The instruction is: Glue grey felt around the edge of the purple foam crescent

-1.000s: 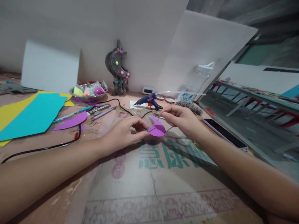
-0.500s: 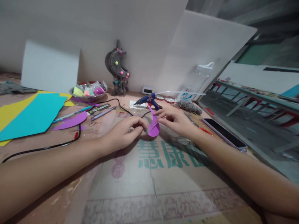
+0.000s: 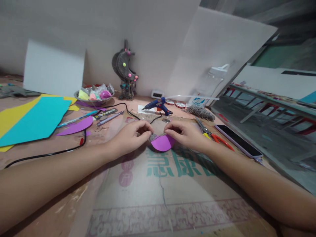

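A curved purple paper piece is held just above the table between my two hands. Some grey yarn lies along its upper left edge, and a thin strand seems to run across to the right. Thumb and fingertips of my left hand pinch the left end, where the yarn is. The right end is in the closed fingers of my right hand. Behind the hands, a blue hot glue gun rests on its stand, nozzle to the left.
Orange-handled scissors and a phone lie right, below a grey yarn bundle and a clear bottle. Turquoise sheet, purple cutout and black cable lie left. A moon ornament stands behind.
The purple piece has turned from upright to lying sideways, its rounded edge toward me. My right hand has come down to its right end, and the scissors now show more fully.
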Action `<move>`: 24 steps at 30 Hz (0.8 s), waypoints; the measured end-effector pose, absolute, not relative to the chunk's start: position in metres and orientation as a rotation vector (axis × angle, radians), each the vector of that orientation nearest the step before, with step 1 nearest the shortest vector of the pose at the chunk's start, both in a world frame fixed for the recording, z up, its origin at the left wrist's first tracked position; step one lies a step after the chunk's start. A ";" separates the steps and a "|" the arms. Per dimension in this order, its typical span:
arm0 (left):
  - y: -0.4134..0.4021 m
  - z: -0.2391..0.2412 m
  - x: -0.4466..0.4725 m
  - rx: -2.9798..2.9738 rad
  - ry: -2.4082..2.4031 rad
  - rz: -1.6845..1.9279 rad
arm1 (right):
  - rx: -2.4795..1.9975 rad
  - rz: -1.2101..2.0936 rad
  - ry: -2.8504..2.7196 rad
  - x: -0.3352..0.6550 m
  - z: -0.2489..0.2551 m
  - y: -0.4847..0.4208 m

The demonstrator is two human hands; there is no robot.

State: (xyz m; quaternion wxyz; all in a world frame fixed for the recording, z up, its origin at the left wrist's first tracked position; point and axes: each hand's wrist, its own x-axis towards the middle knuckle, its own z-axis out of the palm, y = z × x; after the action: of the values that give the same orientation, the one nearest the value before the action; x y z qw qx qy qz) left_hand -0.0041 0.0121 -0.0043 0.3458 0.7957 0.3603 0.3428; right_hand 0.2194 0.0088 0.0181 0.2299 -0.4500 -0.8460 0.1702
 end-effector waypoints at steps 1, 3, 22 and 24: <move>0.012 -0.004 -0.004 2.069 0.934 0.902 | -1.243 0.475 -2.325 0.219 0.018 0.009; 0.013 -0.005 -0.004 2.078 0.923 0.913 | -1.259 0.478 -2.320 0.219 0.017 0.009; 0.015 -0.011 -0.007 2.069 0.696 0.682 | -1.257 0.504 -2.175 0.232 0.024 0.028; 0.015 -0.011 -0.008 2.061 0.679 0.683 | -1.261 0.576 -2.147 0.237 0.025 0.032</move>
State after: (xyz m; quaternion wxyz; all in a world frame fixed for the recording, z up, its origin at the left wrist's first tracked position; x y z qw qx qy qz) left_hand -0.0078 0.0148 -0.0108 0.4199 0.8222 0.2707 0.2726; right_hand 0.2372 0.0316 0.0250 0.2888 -0.4723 -0.8043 0.2159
